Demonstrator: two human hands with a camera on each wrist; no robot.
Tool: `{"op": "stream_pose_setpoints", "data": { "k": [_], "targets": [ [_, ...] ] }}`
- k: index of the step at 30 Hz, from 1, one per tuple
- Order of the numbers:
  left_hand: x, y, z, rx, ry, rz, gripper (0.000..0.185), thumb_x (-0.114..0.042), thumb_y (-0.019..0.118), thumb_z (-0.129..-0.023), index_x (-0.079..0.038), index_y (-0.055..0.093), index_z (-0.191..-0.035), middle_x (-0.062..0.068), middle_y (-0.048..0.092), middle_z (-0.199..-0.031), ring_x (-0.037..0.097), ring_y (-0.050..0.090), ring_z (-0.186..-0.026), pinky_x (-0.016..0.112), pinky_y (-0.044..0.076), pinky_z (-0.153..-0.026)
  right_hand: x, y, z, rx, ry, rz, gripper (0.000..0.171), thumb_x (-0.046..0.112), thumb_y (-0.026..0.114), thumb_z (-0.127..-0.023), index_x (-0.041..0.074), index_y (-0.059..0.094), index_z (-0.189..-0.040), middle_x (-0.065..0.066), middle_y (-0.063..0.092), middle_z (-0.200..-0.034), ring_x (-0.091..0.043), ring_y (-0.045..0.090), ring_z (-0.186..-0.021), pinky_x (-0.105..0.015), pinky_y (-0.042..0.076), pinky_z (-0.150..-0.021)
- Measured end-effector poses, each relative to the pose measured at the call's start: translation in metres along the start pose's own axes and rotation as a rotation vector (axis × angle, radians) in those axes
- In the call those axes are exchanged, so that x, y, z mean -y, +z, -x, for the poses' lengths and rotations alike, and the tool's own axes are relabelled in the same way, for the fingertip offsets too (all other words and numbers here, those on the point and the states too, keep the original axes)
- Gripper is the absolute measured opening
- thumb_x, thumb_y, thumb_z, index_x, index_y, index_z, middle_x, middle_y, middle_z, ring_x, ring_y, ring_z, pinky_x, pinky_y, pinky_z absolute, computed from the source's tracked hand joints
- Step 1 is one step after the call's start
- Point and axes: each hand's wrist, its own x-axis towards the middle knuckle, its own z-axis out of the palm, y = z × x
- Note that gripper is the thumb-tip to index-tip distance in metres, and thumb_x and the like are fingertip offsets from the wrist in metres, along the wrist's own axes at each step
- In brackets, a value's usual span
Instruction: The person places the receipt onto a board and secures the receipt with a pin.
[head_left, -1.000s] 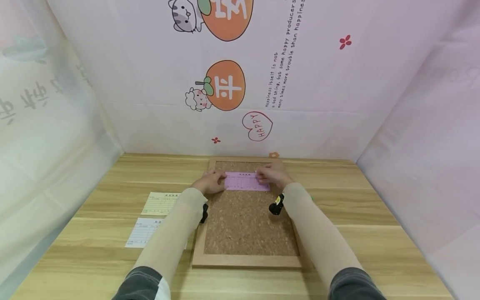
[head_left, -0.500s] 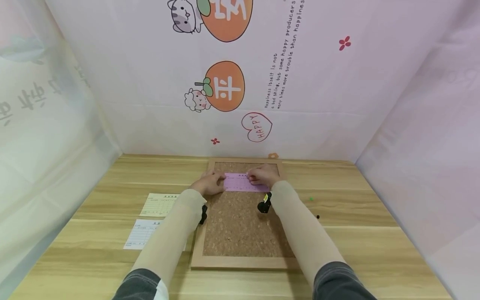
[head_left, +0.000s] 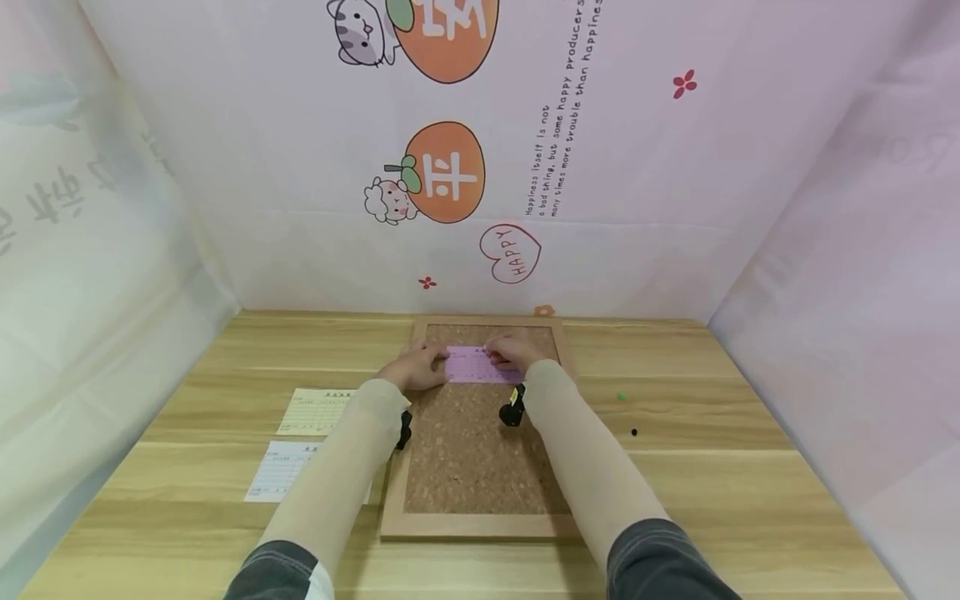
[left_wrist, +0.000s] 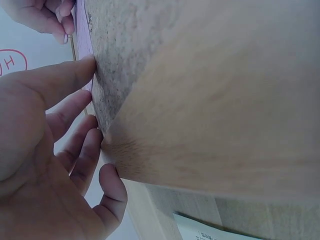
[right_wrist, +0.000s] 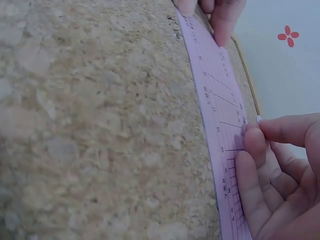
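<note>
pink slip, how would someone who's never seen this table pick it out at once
Find the cork board in its wooden frame at the middle of the table. The pink slip lies flat across its far end, between the left hand and right hand. The yellow slip and white slip lie off the board, on bare wood to its left.

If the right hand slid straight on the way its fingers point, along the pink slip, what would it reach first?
Probably the left hand, whose fingertips press the slip's far end. The right hand points along the pink slip on the cork board, and nothing else shows between them. Depth is hard to judge.
</note>
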Motion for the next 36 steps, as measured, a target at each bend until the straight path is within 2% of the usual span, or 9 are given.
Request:
{"op": "stream_pose_setpoints", "data": {
  "k": [4, 11, 18, 25, 30, 36],
  "targets": [
    [-0.0014, -0.0001, 0.0007, 0.005, 0.004, 0.001, 0.052, -0.023, 0.062, -0.101, -0.009, 0.048, -0.148, 0.015, 0.034, -0.152, 0.035, 0.031, -0.137, 0.051, 0.030, -0.110, -0.0005, 0.0048, -0.0008, -0.027, 0.016, 0.004, 0.017, 0.010, 0.067, -0.091, -0.003, 0.073, -0.101, -0.005, 0.065, -0.079, -0.014, 0.059, -0.070, -0.024, 0.053, -0.064],
    [-0.0032, -0.0023, 0.0024, 0.001, 0.004, 0.003, 0.051, -0.023, 0.062, -0.101, -0.008, 0.048, -0.148, 0.015, 0.034, -0.152, 0.035, 0.030, -0.137, 0.051, 0.030, -0.110, 0.0001, 0.0084, -0.0033, -0.079, 0.040, 0.041, 0.013, 0.012, 0.068, -0.090, 0.000, 0.074, -0.093, -0.006, 0.065, -0.077, -0.015, 0.058, -0.067, -0.025, 0.050, -0.058],
    [-0.0042, -0.0024, 0.0037, 0.005, 0.007, 0.003, 0.051, -0.022, 0.061, -0.101, -0.008, 0.048, -0.148, 0.016, 0.033, -0.153, 0.035, 0.030, -0.137, 0.052, 0.030, -0.110, -0.0002, 0.0084, -0.0045, -0.088, 0.044, 0.072, 0.013, 0.013, 0.068, -0.090, 0.002, 0.074, -0.087, -0.005, 0.065, -0.075, -0.015, 0.059, -0.065, -0.025, 0.051, -0.057],
    [-0.0039, -0.0020, 0.0040, 0.009, -0.011, 0.017, 0.052, -0.023, 0.061, -0.101, -0.009, 0.046, -0.149, 0.015, 0.031, -0.155, 0.035, 0.027, -0.140, 0.052, 0.028, -0.112, -0.0004, 0.0098, -0.0057, -0.087, 0.027, 0.050, 0.014, 0.013, 0.068, -0.091, 0.000, 0.073, -0.089, -0.003, 0.062, -0.070, -0.012, 0.057, -0.061, -0.023, 0.050, -0.054],
    [-0.0032, -0.0025, 0.0045, 0.005, -0.011, 0.020, 0.052, -0.023, 0.061, -0.101, -0.009, 0.047, -0.149, 0.016, 0.031, -0.155, 0.036, 0.026, -0.140, 0.053, 0.028, -0.111, -0.0020, 0.0104, -0.0077, -0.098, 0.022, 0.076, 0.015, 0.015, 0.068, -0.092, 0.001, 0.073, -0.089, -0.003, 0.063, -0.069, -0.012, 0.059, -0.061, -0.023, 0.051, -0.054],
    [-0.0020, -0.0006, 0.0026, -0.002, -0.002, 0.023, 0.052, -0.022, 0.062, -0.101, -0.008, 0.048, -0.148, 0.015, 0.032, -0.154, 0.035, 0.027, -0.140, 0.052, 0.028, -0.112, -0.0052, 0.0105, -0.0100, -0.115, 0.017, 0.097, 0.016, 0.015, 0.069, -0.091, 0.003, 0.073, -0.081, -0.005, 0.065, -0.071, -0.014, 0.060, -0.063, -0.025, 0.051, -0.055]
  ]
}}
